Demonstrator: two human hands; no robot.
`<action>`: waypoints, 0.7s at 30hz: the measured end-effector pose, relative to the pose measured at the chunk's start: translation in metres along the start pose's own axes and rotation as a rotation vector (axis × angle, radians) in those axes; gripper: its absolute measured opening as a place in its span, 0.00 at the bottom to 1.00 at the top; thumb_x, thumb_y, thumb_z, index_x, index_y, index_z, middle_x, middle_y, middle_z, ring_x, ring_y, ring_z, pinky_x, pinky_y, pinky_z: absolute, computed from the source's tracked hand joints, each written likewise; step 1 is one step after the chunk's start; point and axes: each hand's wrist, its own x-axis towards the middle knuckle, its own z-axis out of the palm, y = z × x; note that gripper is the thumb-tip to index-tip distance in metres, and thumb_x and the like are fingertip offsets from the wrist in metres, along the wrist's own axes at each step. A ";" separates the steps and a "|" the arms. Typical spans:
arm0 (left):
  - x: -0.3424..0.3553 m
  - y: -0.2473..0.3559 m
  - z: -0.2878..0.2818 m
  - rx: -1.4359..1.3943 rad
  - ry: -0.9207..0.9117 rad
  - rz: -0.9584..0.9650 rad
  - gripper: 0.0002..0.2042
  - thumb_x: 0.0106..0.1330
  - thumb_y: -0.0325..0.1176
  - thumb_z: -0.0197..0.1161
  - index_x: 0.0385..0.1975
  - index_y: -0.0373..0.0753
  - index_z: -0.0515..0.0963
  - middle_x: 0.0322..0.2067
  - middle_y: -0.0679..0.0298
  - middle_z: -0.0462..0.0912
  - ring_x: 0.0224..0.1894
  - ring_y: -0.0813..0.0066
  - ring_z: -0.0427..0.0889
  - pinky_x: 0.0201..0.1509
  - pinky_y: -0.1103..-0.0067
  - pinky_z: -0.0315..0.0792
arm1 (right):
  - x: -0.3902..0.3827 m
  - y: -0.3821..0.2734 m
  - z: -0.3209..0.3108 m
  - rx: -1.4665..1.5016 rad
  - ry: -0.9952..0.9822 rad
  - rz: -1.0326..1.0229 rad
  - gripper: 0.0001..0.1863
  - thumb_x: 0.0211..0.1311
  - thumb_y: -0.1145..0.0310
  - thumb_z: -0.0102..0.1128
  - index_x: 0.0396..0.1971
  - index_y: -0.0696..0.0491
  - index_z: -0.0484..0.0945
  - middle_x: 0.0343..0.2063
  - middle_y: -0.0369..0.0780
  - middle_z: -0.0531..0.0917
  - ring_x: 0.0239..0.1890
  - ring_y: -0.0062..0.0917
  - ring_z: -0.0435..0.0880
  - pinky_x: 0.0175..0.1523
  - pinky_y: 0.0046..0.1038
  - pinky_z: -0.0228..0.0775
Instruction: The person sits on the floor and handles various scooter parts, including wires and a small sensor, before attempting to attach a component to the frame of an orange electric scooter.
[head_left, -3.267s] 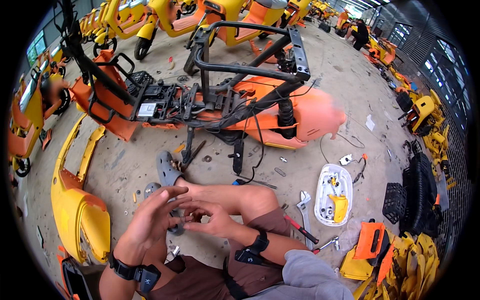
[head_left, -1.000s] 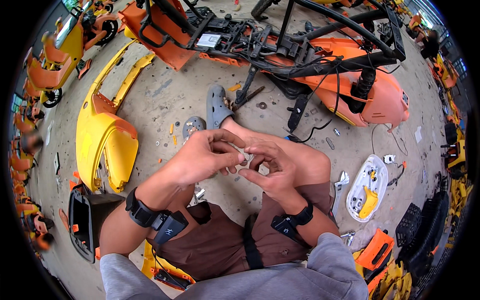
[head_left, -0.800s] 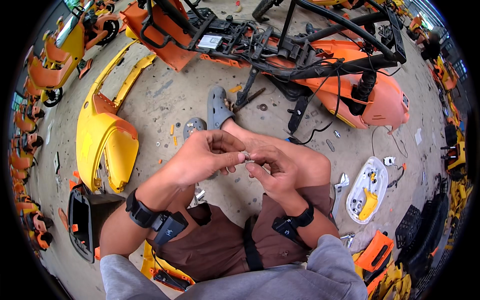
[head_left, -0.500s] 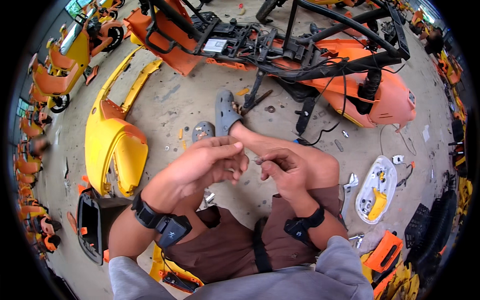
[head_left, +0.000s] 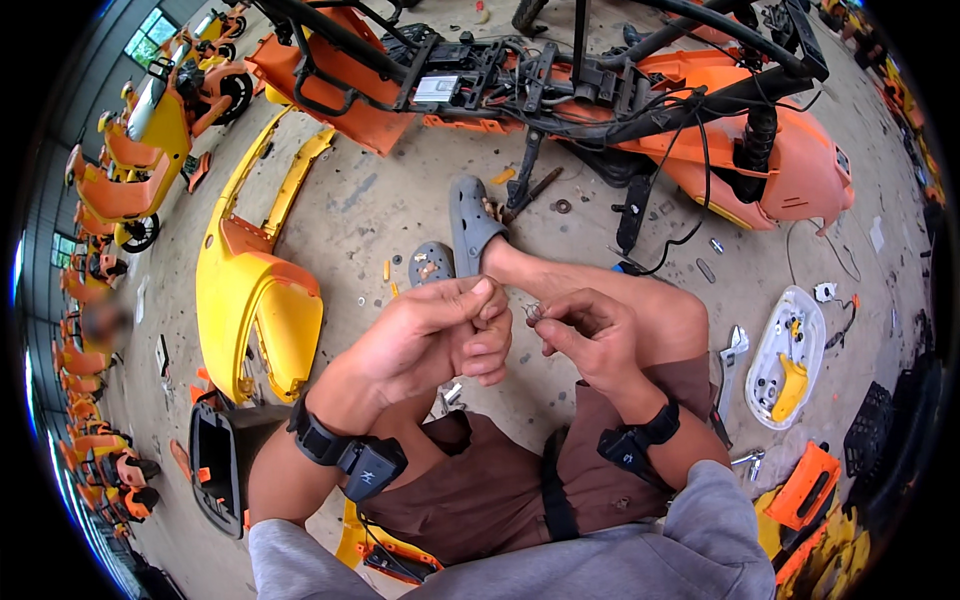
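Observation:
My left hand [head_left: 445, 335] and my right hand [head_left: 585, 335] meet in front of me above my knees. The right fingertips pinch a small metal ring-like part [head_left: 534, 314]. The left fingers are curled, thumb and forefinger pressed together close to that part; whether they hold anything is hidden. Both wrists wear black bands. I sit on the concrete floor in brown shorts, one foot in a grey clog [head_left: 470, 222] stretched toward a stripped orange scooter frame [head_left: 620, 90].
A yellow body panel [head_left: 250, 290] lies at my left, a black panel [head_left: 215, 460] below it. A white tray [head_left: 790, 345] with a yellow piece, a wrench [head_left: 728, 365] and an orange case [head_left: 805, 485] lie at my right. Orange scooters line the far left.
The view has shifted while my hands stayed together. They have drawn slightly apart, the right keeping the small metal part, the left fingers closing beside it.

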 end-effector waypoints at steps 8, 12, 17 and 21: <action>-0.012 -0.009 0.013 0.643 0.240 0.364 0.09 0.64 0.32 0.63 0.34 0.32 0.76 0.25 0.66 0.75 0.23 0.81 0.68 0.28 0.82 0.63 | 0.009 -0.024 -0.004 1.062 -0.036 0.443 0.10 0.69 0.58 0.48 0.35 0.49 0.72 0.22 0.32 0.77 0.27 0.21 0.76 0.49 0.35 0.69; -0.039 -0.008 0.069 1.848 0.127 0.591 0.16 0.57 0.28 0.62 0.47 0.45 0.78 0.37 0.63 0.78 0.36 0.68 0.76 0.46 0.72 0.71 | -0.003 -0.037 -0.009 1.332 -0.257 0.409 0.12 0.69 0.53 0.45 0.35 0.45 0.70 0.17 0.28 0.69 0.28 0.19 0.73 0.63 0.47 0.56; -0.043 -0.013 0.097 2.544 0.067 0.417 0.30 0.50 0.35 0.65 0.58 0.62 0.71 0.60 0.62 0.67 0.61 0.56 0.67 0.57 0.60 0.65 | -0.005 -0.029 -0.037 1.402 -0.385 0.192 0.10 0.69 0.55 0.46 0.34 0.45 0.69 0.17 0.27 0.69 0.30 0.19 0.76 0.68 0.52 0.48; -0.030 -0.012 0.071 2.587 0.166 0.287 0.29 0.55 0.34 0.56 0.60 0.65 0.67 0.63 0.60 0.63 0.65 0.52 0.61 0.60 0.55 0.60 | -0.009 -0.037 -0.036 1.376 -0.532 0.128 0.06 0.68 0.62 0.48 0.36 0.49 0.69 0.17 0.28 0.71 0.28 0.18 0.79 0.68 0.56 0.46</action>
